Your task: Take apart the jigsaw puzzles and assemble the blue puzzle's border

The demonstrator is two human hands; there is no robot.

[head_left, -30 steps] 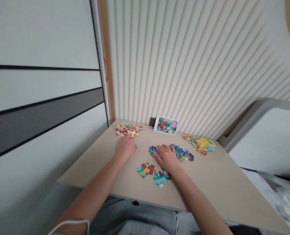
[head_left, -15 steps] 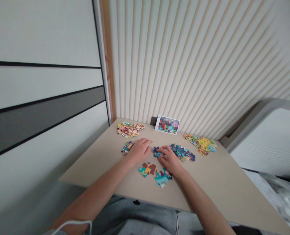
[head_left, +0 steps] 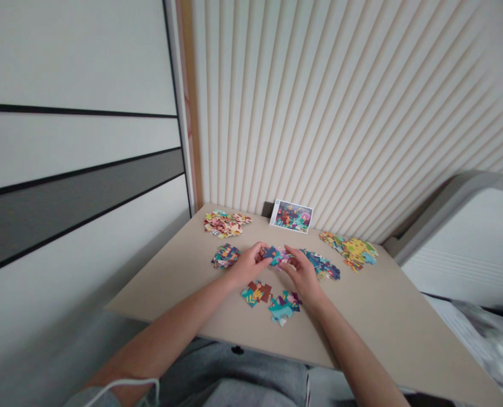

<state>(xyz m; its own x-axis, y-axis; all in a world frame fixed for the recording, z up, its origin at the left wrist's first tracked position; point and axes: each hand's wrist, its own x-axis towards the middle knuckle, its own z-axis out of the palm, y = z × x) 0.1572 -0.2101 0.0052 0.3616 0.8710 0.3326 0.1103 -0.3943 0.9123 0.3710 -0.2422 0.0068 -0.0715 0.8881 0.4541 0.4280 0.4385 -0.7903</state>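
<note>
Between my two hands is a small cluster of jigsaw puzzle pieces (head_left: 278,256), dark blue at the left and pink and turquoise at the right. My left hand (head_left: 250,264) pinches its blue end between thumb and fingers. On the pink side, my right hand (head_left: 299,270) closes its thumb and fingers on the edge. Nearer my body lie a brown and yellow joined section (head_left: 256,293) and a turquoise and purple joined section (head_left: 284,307), close together but apart. A pile of dark blue pieces (head_left: 325,265) is partly hidden behind my right hand.
A picture card (head_left: 291,216) leans at the back of the table (head_left: 170,282). Red and cream pieces (head_left: 224,224) lie back left, a smaller blue mixed pile (head_left: 226,256) left of my hand, and yellow pieces (head_left: 353,250) back right. A ribbed wall (head_left: 277,113) borders the back.
My left hand has closed on the blue end of the cluster. My right hand has shifted slightly right, gripping the pink side, which now shows. More of the small left pile is uncovered.
</note>
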